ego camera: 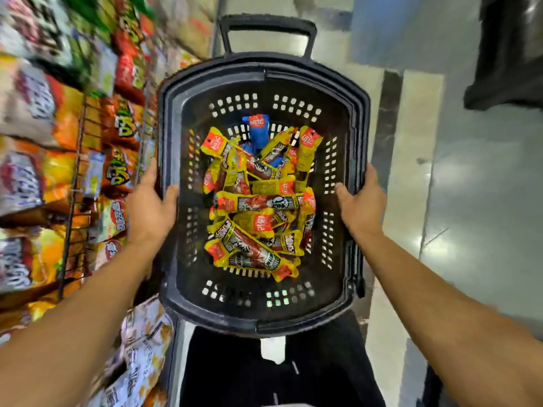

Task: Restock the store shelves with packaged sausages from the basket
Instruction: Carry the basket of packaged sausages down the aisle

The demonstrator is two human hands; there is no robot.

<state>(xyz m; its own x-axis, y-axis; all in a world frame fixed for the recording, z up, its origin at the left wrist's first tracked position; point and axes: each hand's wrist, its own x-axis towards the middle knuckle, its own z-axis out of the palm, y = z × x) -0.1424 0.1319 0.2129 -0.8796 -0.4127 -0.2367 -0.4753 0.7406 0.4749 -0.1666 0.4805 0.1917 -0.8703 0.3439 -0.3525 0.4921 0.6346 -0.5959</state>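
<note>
- You are carrying the basket (360,118) along the aisle, so keep it level; the load lies loose and will slide toward whichever end dips.
- Set it down near the shelf that takes this product before freeing a hand, since each hand holds only one side rim.
- Your left hand (151,207) grips the left rim, thumb hooked over the inside wall, fingers hidden below the edge.
- Your right hand (363,204) grips the right rim the same way, thumb inside, fingers wrapped under and out of sight.
- The packaged sausages (258,201), mostly yellow and red wrappers, lie heaped on the basket floor, with a blue pack (258,127) at the far end.
- The snack shelves (58,160) stand just left of the basket; blur hides their labels.
- The basket's long handle (267,27) sticks out at the far end, untouched.
</note>
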